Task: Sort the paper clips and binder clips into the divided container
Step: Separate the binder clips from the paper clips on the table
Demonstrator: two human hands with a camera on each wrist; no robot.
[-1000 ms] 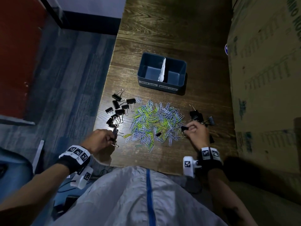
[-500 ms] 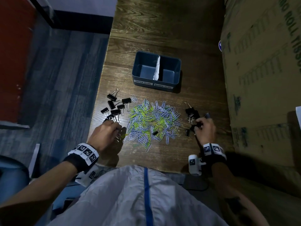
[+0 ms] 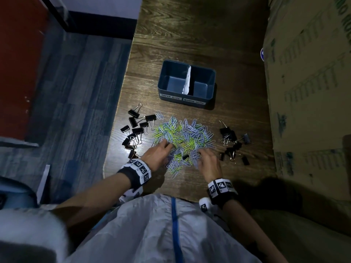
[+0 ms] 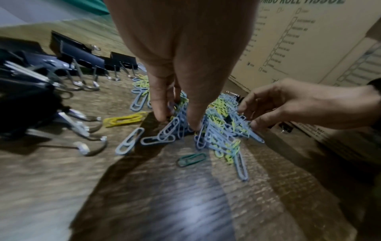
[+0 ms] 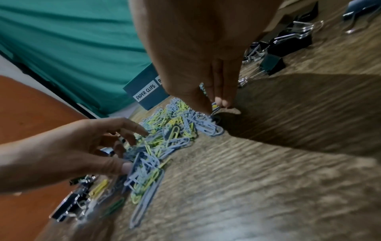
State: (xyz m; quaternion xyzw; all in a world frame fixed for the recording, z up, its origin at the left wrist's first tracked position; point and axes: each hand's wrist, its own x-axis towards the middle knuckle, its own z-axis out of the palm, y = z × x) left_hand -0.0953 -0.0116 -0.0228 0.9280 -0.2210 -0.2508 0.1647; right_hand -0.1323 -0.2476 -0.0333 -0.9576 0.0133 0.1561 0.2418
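A dark blue divided container (image 3: 210,73), labelled PAPER CLIPS on the left and BINDER CLIPS on the right, stands empty with a white paper divider. In front of it lies a pile of blue and yellow-green paper clips (image 3: 182,135). Black binder clips lie in a left group (image 3: 135,128) and a right group (image 3: 232,143). My left hand (image 3: 167,147) reaches into the pile's near left side, its spread fingertips (image 4: 160,114) touching clips. My right hand (image 3: 199,154) is at the near right side and pinches paper clips (image 5: 214,106). One black binder clip (image 3: 185,157) lies in the pile between the hands.
A large cardboard box (image 3: 307,92) stands along the right of the wooden table (image 3: 190,35). The table's left edge drops to a blue-grey floor (image 3: 76,92). A lone green paper clip (image 4: 190,159) lies near the front edge.
Both hands have moved inward from the binder clip groups at the sides to the near edge of the paper clip pile. The right hand now pinches paper clips.
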